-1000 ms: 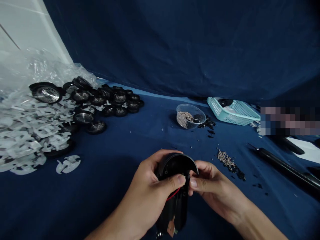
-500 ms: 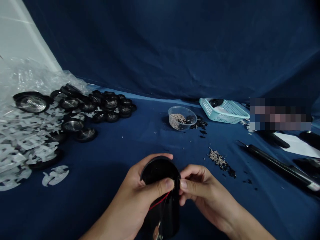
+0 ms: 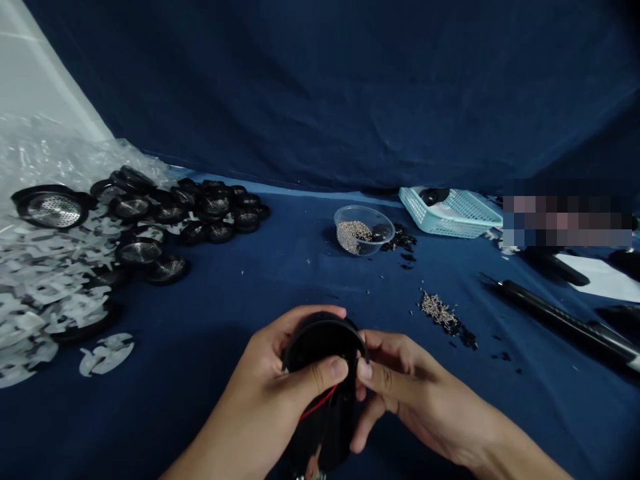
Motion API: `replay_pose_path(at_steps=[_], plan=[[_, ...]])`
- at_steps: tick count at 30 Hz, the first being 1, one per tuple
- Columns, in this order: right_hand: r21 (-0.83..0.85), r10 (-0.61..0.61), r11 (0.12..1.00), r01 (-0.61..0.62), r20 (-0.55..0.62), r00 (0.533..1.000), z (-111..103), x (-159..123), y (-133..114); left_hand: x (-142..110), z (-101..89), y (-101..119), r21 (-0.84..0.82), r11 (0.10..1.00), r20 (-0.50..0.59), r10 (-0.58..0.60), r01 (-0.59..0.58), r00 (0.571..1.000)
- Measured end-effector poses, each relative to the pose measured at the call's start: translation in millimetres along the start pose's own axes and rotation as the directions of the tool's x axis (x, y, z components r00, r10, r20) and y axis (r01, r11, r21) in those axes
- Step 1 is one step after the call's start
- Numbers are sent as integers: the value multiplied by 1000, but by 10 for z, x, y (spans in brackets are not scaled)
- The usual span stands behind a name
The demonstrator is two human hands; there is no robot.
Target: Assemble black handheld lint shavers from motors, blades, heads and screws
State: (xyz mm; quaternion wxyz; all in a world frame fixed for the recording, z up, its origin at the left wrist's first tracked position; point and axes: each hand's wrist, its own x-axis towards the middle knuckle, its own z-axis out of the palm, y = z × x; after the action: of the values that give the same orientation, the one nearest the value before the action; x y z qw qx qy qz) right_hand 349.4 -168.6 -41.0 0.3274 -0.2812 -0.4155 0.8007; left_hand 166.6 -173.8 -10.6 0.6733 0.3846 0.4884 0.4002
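Observation:
Low in the middle of the view, my left hand (image 3: 280, 380) wraps a black plastic round housing (image 3: 320, 347) from the left, with the thumb across its front. My right hand (image 3: 415, 393) comes in from the right, its thumb and fingers pressed against the housing's right edge. A thin red wire (image 3: 317, 405) runs across the housing below my left thumb. The lower part of the housing is dark and partly cut off by the bottom of the picture. My hands hide much of its front.
Several black round mesh-topped parts (image 3: 170, 213) lie on the blue cloth (image 3: 200, 413) at left, among white cut scraps (image 3: 50, 293) and a clear plastic bag (image 3: 60, 160). A clear bowl of grey granules (image 3: 361, 230), a pale blue basket (image 3: 450, 213) and a black rod-shaped tool (image 3: 565, 320) lie farther right.
The housing has turned more upright between my hands, and its red wire shows longer. The scene has shifted left in the picture as the camera turned right.

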Motion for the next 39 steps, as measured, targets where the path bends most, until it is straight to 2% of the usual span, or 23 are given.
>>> replay_pose_path(at_steps=[4, 9, 20, 22, 27, 39], plan=[[-111, -8, 994, 6, -16, 1000, 27, -19, -8, -25, 48, 17, -52, 999, 28, -7, 9, 1000], [-299, -49, 953, 36, -38, 998, 59, -54, -49, -69, 98, 32, -194, 979, 55, -48, 58, 997], [-386, -26, 923, -10, -90, 996, 105, -64, -38, -69, 76, 17, -269, 958, 64, -89, 103, 994], [-353, -27, 936, -6, -88, 996, 90, -67, -10, -67, 77, 12, -281, 952, 68, -107, 122, 992], [-129, -10, 992, 2, -64, 998, 38, -52, 71, -65, 84, 23, -300, 948, 86, -85, 107, 993], [-72, 10, 997, -17, -107, 994, 67, -90, 113, -70, 73, 22, -335, 932, 126, -99, 136, 987]])
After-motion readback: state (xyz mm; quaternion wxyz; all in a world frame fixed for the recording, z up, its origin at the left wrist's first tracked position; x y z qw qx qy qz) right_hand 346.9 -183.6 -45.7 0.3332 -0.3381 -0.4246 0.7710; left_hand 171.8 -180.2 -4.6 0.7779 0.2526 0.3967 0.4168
